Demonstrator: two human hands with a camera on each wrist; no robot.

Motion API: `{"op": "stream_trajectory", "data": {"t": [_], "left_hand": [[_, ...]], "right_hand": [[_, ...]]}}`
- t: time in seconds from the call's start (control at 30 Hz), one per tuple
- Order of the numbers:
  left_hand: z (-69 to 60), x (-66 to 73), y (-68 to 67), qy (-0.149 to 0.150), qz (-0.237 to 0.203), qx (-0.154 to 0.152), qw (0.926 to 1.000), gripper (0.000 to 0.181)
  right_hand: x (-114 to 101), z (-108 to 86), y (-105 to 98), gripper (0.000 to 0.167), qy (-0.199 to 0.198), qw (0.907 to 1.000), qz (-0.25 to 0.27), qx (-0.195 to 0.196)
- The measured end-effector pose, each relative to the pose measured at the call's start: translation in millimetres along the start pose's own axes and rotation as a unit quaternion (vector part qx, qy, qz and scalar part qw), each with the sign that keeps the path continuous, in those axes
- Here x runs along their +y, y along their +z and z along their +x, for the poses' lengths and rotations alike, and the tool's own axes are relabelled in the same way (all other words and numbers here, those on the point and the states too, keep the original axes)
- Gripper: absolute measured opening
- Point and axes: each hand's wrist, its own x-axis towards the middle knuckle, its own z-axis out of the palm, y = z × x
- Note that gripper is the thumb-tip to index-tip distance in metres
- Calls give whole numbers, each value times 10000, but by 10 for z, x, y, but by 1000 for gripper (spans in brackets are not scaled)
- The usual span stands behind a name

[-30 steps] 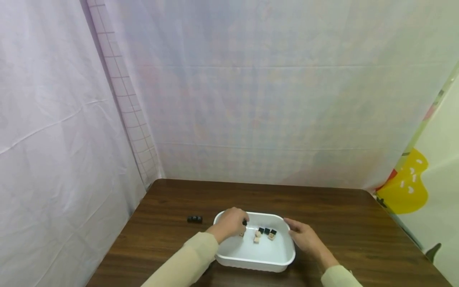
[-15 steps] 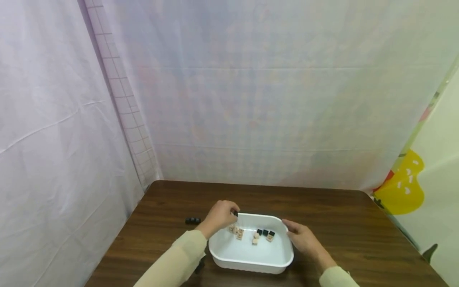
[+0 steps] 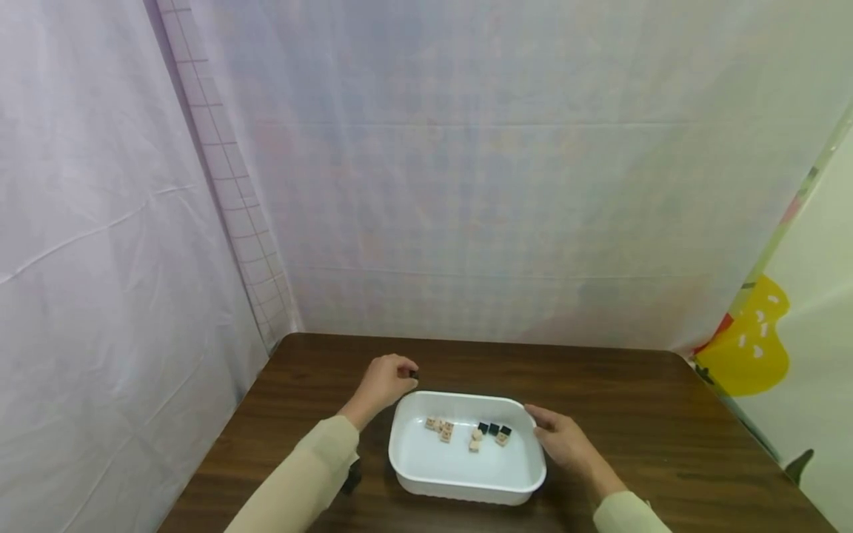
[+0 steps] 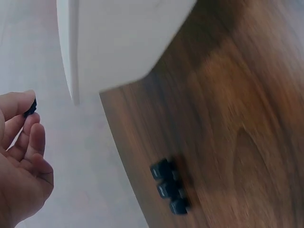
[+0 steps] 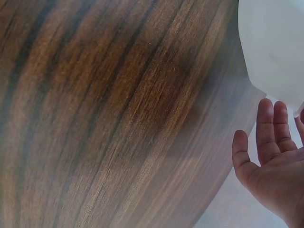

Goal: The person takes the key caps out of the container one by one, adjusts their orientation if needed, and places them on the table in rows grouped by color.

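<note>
My left hand is raised beyond the far left corner of the white tray. Its thumb and fingertips pinch a small black piece that looks like a keycap. My right hand holds the tray's right rim near the far corner; three of its fingers stretch out below the rim. Several beige keycaps and several black keycaps lie in the tray. Three black keycaps stand in a row on the table; my left arm hides them in the head view.
The brown wooden table carries the tray near its front. White curtains hang behind the table and to its left. On the right, a cloth bears a yellow print.
My left hand has lifted the black keycap out of the tray and moved left and away over the far rim, uncovering beige keycaps. My right hand stays at the rim.
</note>
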Motion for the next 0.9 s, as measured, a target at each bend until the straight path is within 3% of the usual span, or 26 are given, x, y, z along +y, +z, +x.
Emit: {"op": "stream_trajectory", "data": {"t": [0.37, 0.63, 0.9], "left_hand": [[-54, -271, -245, -708, -428, 145, 9965, 22], [-148, -629, -408, -844, -286, 356, 9954, 20], [-336, -939, -573, -1278, -57, 171, 9916, 21]], "right_hand": [[25, 10, 0, 45, -26, 9999, 62, 86], [47, -24, 12, 43, -468, 9986, 166, 194], [26, -27, 7, 42, -489, 9985, 188, 151]]}}
